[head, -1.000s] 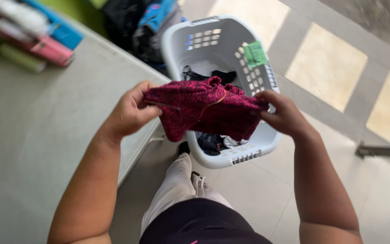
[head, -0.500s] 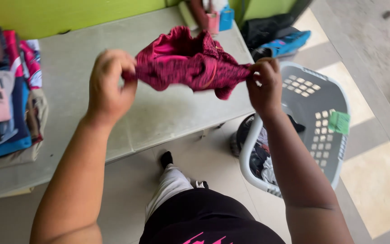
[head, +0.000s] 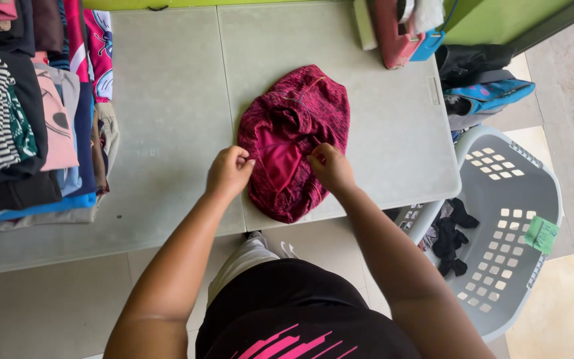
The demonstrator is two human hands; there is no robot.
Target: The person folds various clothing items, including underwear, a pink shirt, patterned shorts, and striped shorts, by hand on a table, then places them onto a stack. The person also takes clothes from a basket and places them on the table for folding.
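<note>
A crumpled magenta knit garment [head: 297, 129] lies on the grey folding table [head: 167, 100], its near end hanging slightly over the front edge. My left hand [head: 228, 169] pinches the garment's left edge. My right hand [head: 330, 166] pinches its fabric near the middle right. Both hands sit at the near part of the garment, a palm's width apart, with the smooth pink inner side showing between them.
Folded clothes in stacks [head: 31, 113] cover the table's left end. A grey laundry basket [head: 513, 226] with dark items inside stands on the tiled floor at the right. A red and blue pile [head: 406, 30] sits at the table's far right corner, dark bags [head: 479, 80] beyond it.
The garment, held up in the air between both hands before, now lies on the table. My hands have come down with it and closer together.
</note>
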